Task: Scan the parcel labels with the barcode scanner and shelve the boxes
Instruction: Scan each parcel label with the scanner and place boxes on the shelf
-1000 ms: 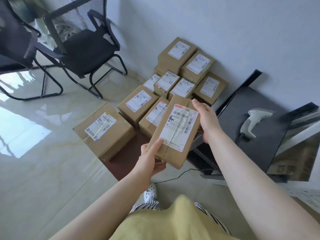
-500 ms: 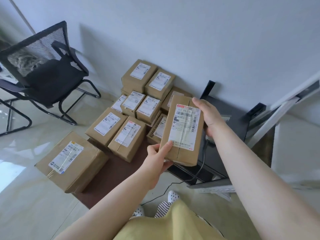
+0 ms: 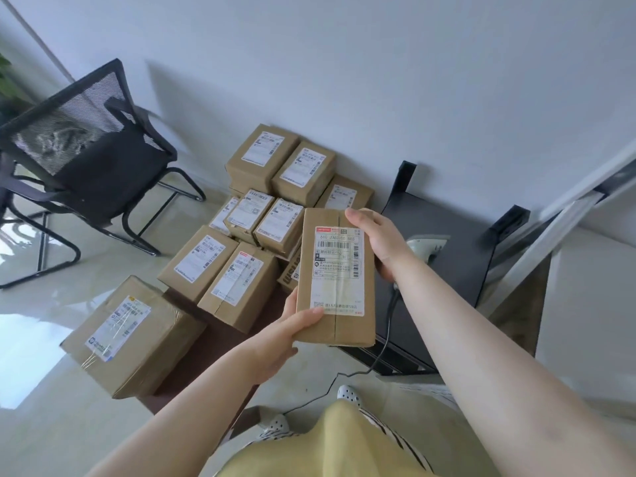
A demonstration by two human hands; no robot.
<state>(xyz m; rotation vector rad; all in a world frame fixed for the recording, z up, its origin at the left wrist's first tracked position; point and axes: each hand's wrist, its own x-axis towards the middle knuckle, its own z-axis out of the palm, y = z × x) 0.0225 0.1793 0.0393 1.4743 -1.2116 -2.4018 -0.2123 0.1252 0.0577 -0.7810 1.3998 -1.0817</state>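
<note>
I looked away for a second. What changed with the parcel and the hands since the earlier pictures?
The parcel was turned from tilted to nearly upright, label toward the camera, in front of the black shelf. Left hand keeps gripping its bottom edge, right hand its top corner. The scanner stays untouched on the shelf, and the stacked boxes did not move.

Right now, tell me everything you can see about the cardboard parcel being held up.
The flat brown cardboard parcel is held label-up above the floor. A white printed shipping label with barcodes covers most of its face, and a taped seam runs lengthwise. The left hand grips its near corner; the right hand holds its far edge.
</note>
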